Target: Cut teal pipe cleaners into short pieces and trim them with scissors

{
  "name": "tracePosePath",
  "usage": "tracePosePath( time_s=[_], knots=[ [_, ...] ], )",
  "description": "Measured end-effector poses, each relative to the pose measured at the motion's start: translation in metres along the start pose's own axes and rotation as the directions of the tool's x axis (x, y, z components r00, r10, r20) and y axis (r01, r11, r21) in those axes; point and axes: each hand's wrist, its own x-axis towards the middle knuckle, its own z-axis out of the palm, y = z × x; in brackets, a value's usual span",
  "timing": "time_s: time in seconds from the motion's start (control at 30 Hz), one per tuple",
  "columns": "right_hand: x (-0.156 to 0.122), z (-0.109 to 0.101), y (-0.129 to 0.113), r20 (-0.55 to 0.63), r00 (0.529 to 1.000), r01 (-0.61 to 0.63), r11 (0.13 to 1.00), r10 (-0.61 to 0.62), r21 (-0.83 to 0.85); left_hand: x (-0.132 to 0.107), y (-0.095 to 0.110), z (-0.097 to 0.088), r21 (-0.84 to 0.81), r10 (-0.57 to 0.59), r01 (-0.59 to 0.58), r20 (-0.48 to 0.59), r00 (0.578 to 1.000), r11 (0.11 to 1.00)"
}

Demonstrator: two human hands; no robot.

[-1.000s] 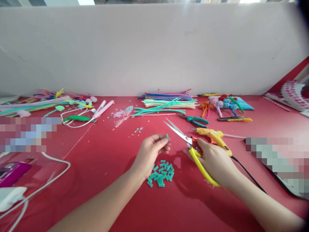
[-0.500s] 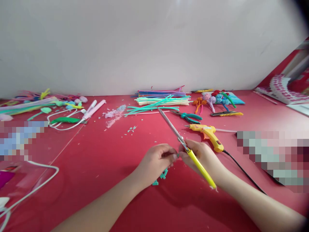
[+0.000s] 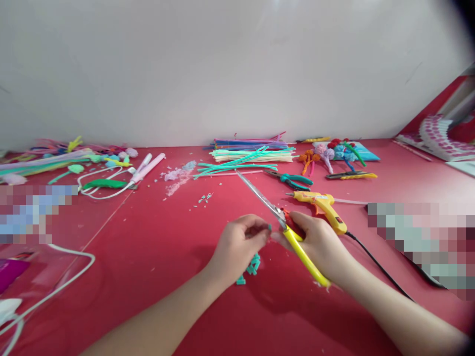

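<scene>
My left hand (image 3: 239,244) pinches a tiny teal pipe-cleaner piece (image 3: 269,227) between thumb and fingertips, just above the red table (image 3: 156,277). Close beside it, my right hand (image 3: 318,243) grips yellow-handled scissors (image 3: 282,222), their closed blades pointing up and away to the left. The two hands nearly touch at the fingertips. A heap of short teal cut pieces (image 3: 250,267) lies under my left hand, partly hidden by it.
A yellow glue gun (image 3: 323,205) with a black cord lies right of the scissors. Teal pliers (image 3: 295,180), a bundle of pipe cleaners (image 3: 250,153) and small pipe-cleaner flowers (image 3: 334,153) sit farther back. White cables (image 3: 55,282) run at the left.
One second ago the scissors were open and the hands apart over the teal heap. The hands have come together, the blades have shut, and the camera view has tipped slightly.
</scene>
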Motion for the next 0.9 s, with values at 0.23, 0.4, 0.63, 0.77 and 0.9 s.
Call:
tracePosePath(
  time_s=[0.23,0.4,0.63,0.77,0.9],
  knots=[
    [-0.003,0.002,0.007,0.007,0.999,0.051,0.960,-0.051,-0.275,0.012,0.001,-0.023,-0.399,-0.020,-0.050,-0.168,0.986,0.915],
    [-0.005,0.009,0.011,0.011,0.995,0.100,0.932,-0.103,-0.350,0.010,0.005,-0.026,-0.464,-0.021,-0.078,-0.206,0.978,0.882],
    [-0.006,0.012,0.013,-0.008,0.987,0.143,0.916,-0.158,-0.376,0.010,0.005,-0.027,-0.490,-0.038,-0.066,-0.198,0.979,0.869],
    [-0.006,0.012,0.012,-0.016,0.988,0.135,0.913,-0.153,-0.385,0.009,0.005,-0.027,-0.495,-0.032,-0.067,-0.188,0.982,0.867],
    [-0.006,0.010,0.011,-0.017,0.989,0.131,0.908,-0.150,-0.399,0.009,0.006,-0.027,-0.494,-0.013,-0.074,-0.170,0.985,0.866]
  ],
)
